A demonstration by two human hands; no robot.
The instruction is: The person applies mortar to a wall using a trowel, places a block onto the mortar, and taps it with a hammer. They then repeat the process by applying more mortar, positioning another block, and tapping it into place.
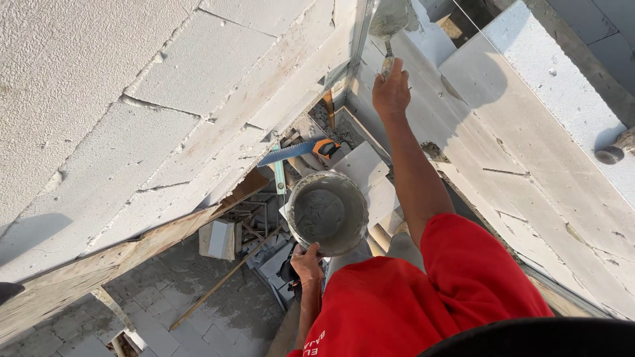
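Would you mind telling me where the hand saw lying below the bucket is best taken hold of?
Grip the hand saw by its orange and black handle, on the end nearer the corner, coming down from above. The blue blade points away toward the left wall, and the handle looks unobstructed, clear of the bucket.

White block walls [198, 86] close in on both sides, leaving a narrow gap down the corner where a metal rail [360, 39] runs. Below, a mortar bucket [327, 213], a blue handsaw [291, 152] and stacked blocks [360, 168] crowd the space between.
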